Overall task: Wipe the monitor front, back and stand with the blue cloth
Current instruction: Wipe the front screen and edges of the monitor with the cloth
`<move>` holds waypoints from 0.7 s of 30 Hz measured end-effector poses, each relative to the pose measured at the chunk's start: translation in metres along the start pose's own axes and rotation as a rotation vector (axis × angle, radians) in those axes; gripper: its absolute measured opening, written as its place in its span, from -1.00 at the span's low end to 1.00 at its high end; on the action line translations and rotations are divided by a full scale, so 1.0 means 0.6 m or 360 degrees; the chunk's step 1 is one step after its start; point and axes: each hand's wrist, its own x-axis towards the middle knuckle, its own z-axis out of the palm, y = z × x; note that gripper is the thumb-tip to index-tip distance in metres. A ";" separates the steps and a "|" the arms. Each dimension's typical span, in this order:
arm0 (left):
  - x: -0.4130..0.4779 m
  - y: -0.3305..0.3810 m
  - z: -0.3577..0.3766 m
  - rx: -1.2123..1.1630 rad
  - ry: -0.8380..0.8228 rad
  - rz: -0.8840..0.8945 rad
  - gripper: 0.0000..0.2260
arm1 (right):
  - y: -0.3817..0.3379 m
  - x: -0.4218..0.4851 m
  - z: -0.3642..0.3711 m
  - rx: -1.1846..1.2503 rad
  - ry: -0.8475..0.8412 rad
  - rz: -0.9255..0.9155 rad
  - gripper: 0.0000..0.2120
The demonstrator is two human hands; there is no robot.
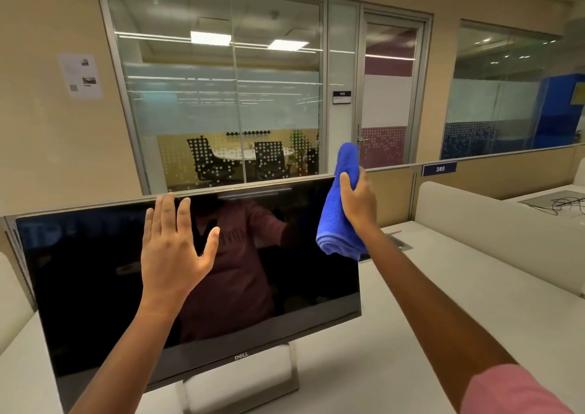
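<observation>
Monitor [95,287]: dark screen facing the camera, standing on a white bench [443,302]; back not visible; lower left corner cut off by the frame edge; the screen carries only a dim reflection of a person. Stand [289,372]: silver, partly covered by the left forearm, its base cut off at the bottom edge. Left hand [172,255]: raised flat before the upper middle of the screen, palm toward the glass, fingers [166,211] straight and spread apart, tips near the top bezel; contact with the screen cannot be told. Right hand [357,204]: at the monitor's upper right corner, curled tightly round the bunched blue cloth [340,211], fingertips mostly hidden behind the fabric. Cloth: upper end rises above the monitor's top edge, lower folds hang over the screen's right edge. Pink sleeve [519,391]: on the right arm, cut off at the lower right.
</observation>
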 end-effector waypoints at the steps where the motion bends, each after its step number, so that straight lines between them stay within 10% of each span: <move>1: 0.000 0.000 0.000 0.0004 -0.0002 0.0001 -0.38 | -0.005 0.007 -0.001 -0.0108 -0.0032 -0.0068 -0.59; 11: 0.000 0.003 -0.001 -0.0002 -0.0013 -0.0017 -0.38 | -0.042 -0.051 0.051 -0.0537 0.0141 -0.0885 -0.54; 21: 0.001 -0.001 -0.002 -0.0059 -0.0014 -0.0025 -0.38 | -0.148 -0.162 0.172 -0.0440 -0.0054 -0.1049 -0.54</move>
